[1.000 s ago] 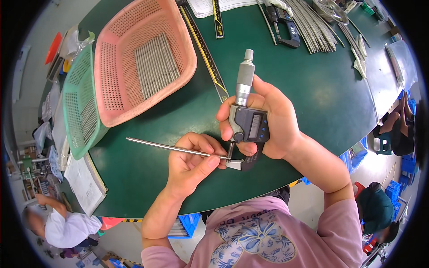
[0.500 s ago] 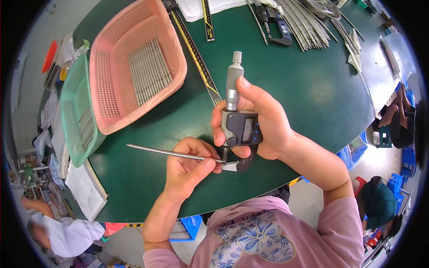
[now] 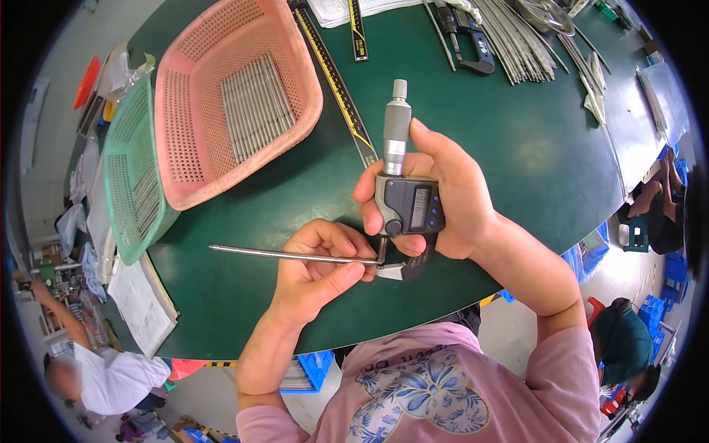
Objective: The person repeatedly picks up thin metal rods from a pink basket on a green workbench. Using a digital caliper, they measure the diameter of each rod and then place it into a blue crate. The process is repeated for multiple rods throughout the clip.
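Pinching thin metal rod (image 3: 258,252) in L hand (image 3: 314,277) at near side of green table (image 3: 539,170), w/ its R end at gap of digital micrometer (image 3: 405,199), gripped in R hand (image 3: 459,199); unable to tell exact contact. Seemingly busy w/ measuring step, thus in need of steady, square rod for next move. Farther away, to be noted: pink basket (image 3: 255,168) w/ rods (image 3: 258,107) at L, then 2nd micrometer (image 3: 480,50) beside loose rods (image 3: 521,48) at far R.

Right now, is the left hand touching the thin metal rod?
Touching: the head view shows the left hand pinching the thin metal rod between thumb and fingers.
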{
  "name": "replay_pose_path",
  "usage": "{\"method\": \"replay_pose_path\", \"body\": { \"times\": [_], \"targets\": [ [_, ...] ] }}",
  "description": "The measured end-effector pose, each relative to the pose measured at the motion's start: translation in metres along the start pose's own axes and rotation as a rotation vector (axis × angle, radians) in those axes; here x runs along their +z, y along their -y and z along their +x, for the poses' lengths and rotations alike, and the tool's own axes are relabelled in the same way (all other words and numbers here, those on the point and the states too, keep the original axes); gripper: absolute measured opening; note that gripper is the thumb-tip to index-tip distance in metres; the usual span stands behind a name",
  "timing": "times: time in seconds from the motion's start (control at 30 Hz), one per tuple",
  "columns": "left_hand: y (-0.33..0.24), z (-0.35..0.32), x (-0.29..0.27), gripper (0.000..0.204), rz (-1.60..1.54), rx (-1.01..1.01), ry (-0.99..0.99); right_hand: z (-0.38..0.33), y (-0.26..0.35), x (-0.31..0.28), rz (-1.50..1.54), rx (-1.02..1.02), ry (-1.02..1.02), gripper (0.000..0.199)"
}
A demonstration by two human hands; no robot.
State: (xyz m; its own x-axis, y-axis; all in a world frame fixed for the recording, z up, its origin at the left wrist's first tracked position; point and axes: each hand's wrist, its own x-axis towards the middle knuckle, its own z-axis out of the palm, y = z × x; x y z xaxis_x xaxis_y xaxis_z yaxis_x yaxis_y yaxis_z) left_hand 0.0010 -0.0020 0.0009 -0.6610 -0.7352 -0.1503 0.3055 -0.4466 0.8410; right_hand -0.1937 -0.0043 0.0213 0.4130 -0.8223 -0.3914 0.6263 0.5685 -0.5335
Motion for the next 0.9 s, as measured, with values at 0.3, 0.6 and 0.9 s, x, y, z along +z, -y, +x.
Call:
{"method": "replay_pose_path", "body": {
  "times": [0.3,0.6,0.9],
  "targets": [
    [0.001,0.0,-0.003,0.019,-0.004,0.0,0.076,-0.003,0.001,0.004,-0.109,-0.01,-0.019,0.069],
    [0.004,0.002,0.0,0.013,-0.005,0.03,0.065,-0.004,0.001,0.001,-0.061,-0.016,0.015,0.069],
    [-0.012,-0.011,-0.008,0.027,0.263,0.008,-0.082,-0.009,0.002,0.008,-0.16,-0.246,-0.033,0.049]
  ]
}}
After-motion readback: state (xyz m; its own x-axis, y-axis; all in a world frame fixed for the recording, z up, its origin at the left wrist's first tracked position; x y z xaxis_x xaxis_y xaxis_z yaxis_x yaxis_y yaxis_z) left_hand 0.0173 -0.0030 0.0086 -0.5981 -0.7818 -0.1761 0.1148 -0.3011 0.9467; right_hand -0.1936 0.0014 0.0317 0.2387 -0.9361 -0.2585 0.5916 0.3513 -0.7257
